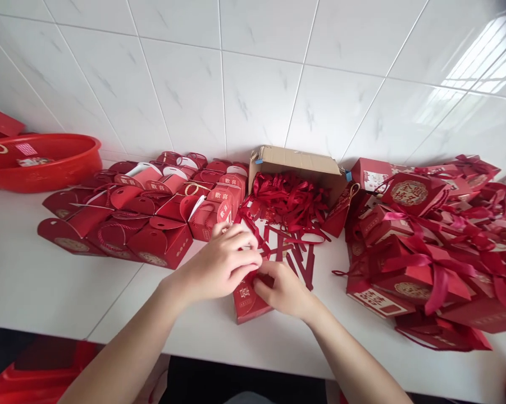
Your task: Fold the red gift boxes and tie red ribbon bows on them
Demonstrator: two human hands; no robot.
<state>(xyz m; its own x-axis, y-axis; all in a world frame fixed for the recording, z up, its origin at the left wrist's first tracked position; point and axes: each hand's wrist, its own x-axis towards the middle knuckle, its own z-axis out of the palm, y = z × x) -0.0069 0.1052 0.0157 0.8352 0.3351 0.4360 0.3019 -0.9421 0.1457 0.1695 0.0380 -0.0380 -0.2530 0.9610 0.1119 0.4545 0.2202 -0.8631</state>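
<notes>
A red gift box (247, 303) with gold lettering stands on the white counter in front of me, its top mostly covered by my hands. My left hand (225, 259) is over the box's upper left, fingers bent and pressed together at its top. Against it, my right hand (284, 289) has thumb and index finger pinched at the box's top right. What the fingertips hold is hidden. Just behind the hands, loose red ribbon strips (295, 252) lie on the counter, below an open cardboard box (301, 160) with a pile of red ribbons (290, 196).
Rows of red boxes (151, 219) stand at the left, some with open flaps. A red plastic basin (67, 163) is at the far left. Many red boxes with ribbon bows (421, 269) are heaped at the right. A tiled wall (265, 84) rises behind.
</notes>
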